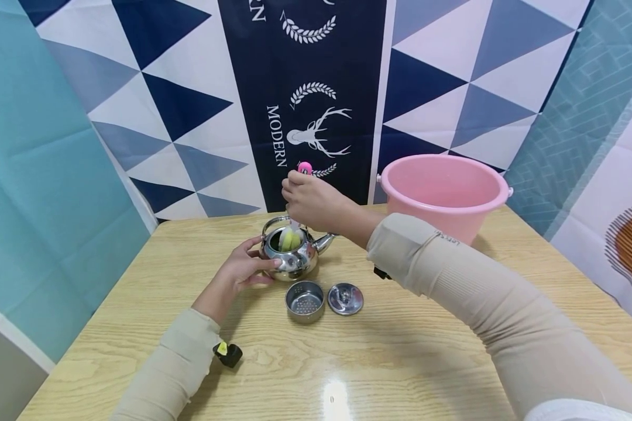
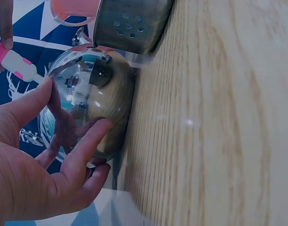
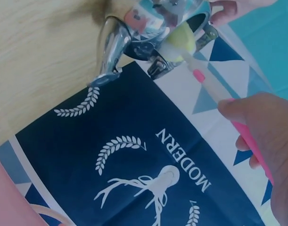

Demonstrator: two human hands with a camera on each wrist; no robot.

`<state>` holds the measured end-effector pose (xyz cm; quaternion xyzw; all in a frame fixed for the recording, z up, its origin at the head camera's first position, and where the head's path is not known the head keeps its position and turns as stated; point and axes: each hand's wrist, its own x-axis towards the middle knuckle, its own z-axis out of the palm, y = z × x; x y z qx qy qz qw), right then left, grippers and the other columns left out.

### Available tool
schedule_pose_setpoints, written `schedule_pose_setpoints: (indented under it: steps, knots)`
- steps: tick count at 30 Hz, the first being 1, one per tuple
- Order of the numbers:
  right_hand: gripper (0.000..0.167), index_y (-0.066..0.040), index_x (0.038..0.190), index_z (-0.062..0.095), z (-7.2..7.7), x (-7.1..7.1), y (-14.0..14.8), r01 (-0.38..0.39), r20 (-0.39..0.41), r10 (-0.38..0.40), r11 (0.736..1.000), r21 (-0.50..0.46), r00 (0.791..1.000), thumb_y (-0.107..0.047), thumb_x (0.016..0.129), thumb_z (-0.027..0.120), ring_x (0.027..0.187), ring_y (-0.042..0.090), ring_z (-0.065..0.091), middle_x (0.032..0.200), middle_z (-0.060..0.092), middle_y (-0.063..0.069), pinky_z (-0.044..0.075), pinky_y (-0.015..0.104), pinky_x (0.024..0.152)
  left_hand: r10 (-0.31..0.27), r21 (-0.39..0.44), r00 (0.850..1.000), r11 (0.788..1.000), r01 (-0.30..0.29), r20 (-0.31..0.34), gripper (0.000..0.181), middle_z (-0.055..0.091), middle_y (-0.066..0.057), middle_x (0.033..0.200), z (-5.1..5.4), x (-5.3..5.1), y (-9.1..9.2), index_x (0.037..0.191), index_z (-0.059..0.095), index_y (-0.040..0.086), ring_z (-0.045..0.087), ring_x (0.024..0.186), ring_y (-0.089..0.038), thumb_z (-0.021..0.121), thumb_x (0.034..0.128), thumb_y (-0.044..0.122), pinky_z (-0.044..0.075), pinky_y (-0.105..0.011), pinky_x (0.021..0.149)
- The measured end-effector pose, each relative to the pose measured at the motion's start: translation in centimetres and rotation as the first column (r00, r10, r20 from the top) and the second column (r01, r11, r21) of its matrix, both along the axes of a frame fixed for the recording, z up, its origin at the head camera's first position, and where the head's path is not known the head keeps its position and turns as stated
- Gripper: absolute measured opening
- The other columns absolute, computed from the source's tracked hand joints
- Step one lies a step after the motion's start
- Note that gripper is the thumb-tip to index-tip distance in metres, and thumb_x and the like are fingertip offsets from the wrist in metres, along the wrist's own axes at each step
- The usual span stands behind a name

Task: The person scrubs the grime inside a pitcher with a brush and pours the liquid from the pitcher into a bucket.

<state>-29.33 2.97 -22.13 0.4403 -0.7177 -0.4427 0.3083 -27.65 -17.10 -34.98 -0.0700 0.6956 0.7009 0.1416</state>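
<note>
Beige right sleeve (image 1: 474, 292) crosses above the table (image 1: 400, 374), hiding part of a pink bucket (image 1: 426, 213). The right hand's (image 1: 316, 202) fingers clamp a sponge brush (image 3: 212, 84), its yellow head inside a steel teapot (image 1: 297, 268); the left hand's (image 1: 244, 266) fingers curve against the teapot's side. A perforated strainer (image 1: 305, 318) and lid (image 1: 346, 299) lie just in front.

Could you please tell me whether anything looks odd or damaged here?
Nothing stands out: the left hand steadies the upright kettle, the right hand holds a sponge brush partly inside it, and the strainer and lid lie side by side; no spill or damage shows.
</note>
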Motion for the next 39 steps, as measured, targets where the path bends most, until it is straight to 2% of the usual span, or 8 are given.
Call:
schedule_pose_setpoints:
  steps: [8,15,20,25,32,39]
  knots:
    - [0.013,-0.017,0.099,0.073,0.3,-0.1,-0.3,0.017,0.049,-0.017,1.000,0.005,0.999,-0.019,0.094,0.061,0.097,0.022,0.046,0.102,0.066,0.001,0.031,0.037,0.090,0.005,-0.010,1.000,1.000,-0.005,0.010,0.087,0.035,-0.022,0.145,-0.3,-0.3,-0.3,0.154,0.026,0.019,0.057,0.110,-0.038,0.073,0.0841,-0.005,0.059,-0.048,0.080]
    - [0.014,-0.020,0.095,0.074,0.2,0.5,-0.6,0.021,0.073,-0.019,0.999,-0.036,0.997,-0.016,0.095,0.061,0.094,0.021,0.046,0.101,0.068,-0.001,0.031,0.036,0.086,0.004,-0.010,1.000,1.000,-0.004,0.010,0.087,0.034,-0.023,0.145,-0.2,-0.2,-0.4,0.154,0.026,0.019,0.055,0.113,-0.039,0.071,0.0850,-0.005,0.059,-0.048,0.080]
    - [0.015,-0.021,0.100,0.074,-0.1,0.8,-0.9,0.040,0.108,-0.032,0.997,-0.067,0.994,-0.016,0.095,0.061,0.094,0.021,0.047,0.101,0.068,-0.001,0.033,0.036,0.086,0.009,-0.014,1.000,1.000,-0.009,0.014,0.086,0.033,-0.023,0.145,-0.2,-0.1,-0.4,0.154,0.026,0.019,0.055,0.113,-0.039,0.071,0.0854,-0.006,0.059,-0.048,0.080]
    - [0.015,-0.021,0.105,0.074,-0.6,0.9,-1.0,0.078,0.131,-0.067,0.994,-0.080,0.989,-0.017,0.094,0.064,0.095,0.022,0.047,0.103,0.067,-0.001,0.034,0.036,0.085,0.002,-0.016,1.000,1.000,-0.002,0.006,0.085,0.036,-0.024,0.142,-0.2,-0.1,-0.5,0.154,0.026,0.018,0.059,0.105,-0.036,0.070,0.0860,-0.006,0.059,-0.048,0.080]
    - [0.019,-0.021,0.104,0.074,-1.5,0.9,-1.2,0.045,0.084,-0.034,0.991,-0.130,0.996,-0.015,0.098,0.057,0.094,0.022,0.045,0.100,0.066,-0.001,0.033,0.037,0.086,-0.006,-0.023,1.000,1.000,0.007,0.009,0.085,0.034,-0.023,0.143,0.1,0.1,-0.5,0.154,0.026,0.019,0.059,0.105,-0.035,0.070,0.0858,-0.006,0.058,-0.048,0.081]
    - [0.023,-0.019,0.103,0.073,-2.0,0.6,-1.5,0.041,0.026,-0.037,0.991,-0.130,0.999,-0.014,0.100,0.051,0.097,0.024,0.043,0.101,0.064,0.001,0.032,0.039,0.092,-0.014,-0.018,1.000,1.000,0.014,0.006,0.086,0.033,-0.023,0.144,-0.1,-0.1,-0.3,0.154,0.025,0.019,0.057,0.109,-0.036,0.071,0.0861,-0.004,0.058,-0.049,0.082]
